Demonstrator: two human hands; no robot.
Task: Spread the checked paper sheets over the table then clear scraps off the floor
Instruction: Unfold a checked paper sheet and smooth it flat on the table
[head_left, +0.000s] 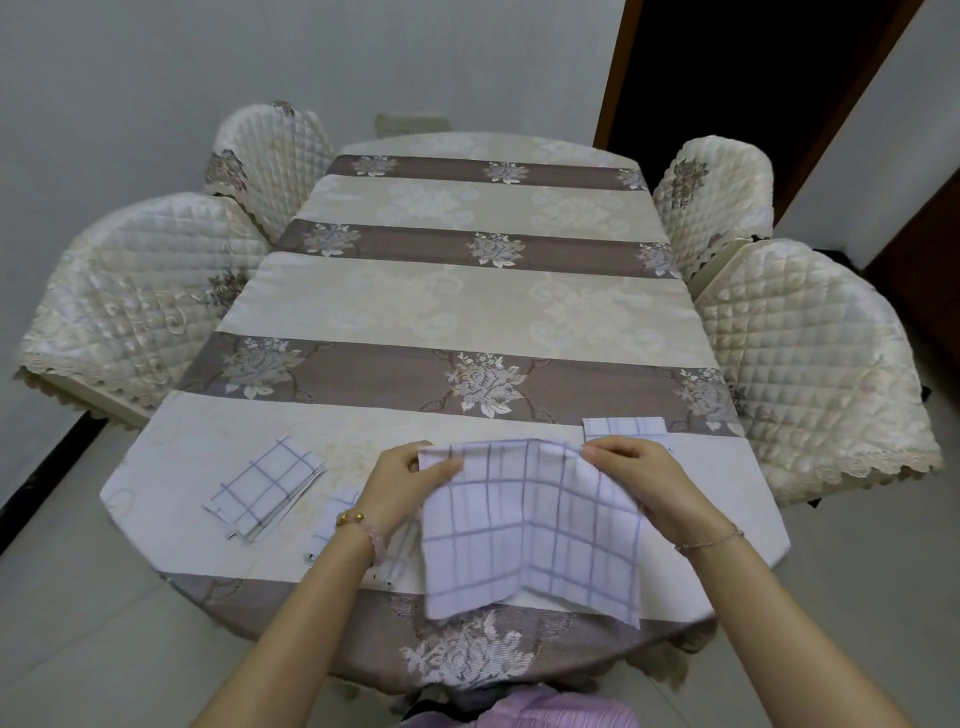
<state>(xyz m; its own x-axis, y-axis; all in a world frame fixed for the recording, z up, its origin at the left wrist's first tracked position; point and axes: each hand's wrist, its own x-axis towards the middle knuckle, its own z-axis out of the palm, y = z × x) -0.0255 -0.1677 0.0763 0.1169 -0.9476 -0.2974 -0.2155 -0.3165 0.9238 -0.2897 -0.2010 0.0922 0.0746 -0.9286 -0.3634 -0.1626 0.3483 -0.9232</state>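
Observation:
A white paper sheet with a grey check pattern (530, 525) hangs partly unfolded above the near end of the table (467, 306). My left hand (402, 478) pinches its top left corner and my right hand (631, 473) pinches its top right edge. A folded stack of checked sheets (267, 486) lies on the cloth to the left. Another folded checked sheet (623, 427) peeks out behind my right hand. More folded checked paper (337, 512) lies partly hidden under my left wrist.
The table wears a cream and brown floral cloth. Quilted cream chairs stand on both sides: two on the left (140, 296) and two on the right (810, 353). A dark doorway (737, 78) opens at the back right. Pale floor tiles (78, 597) surround the table.

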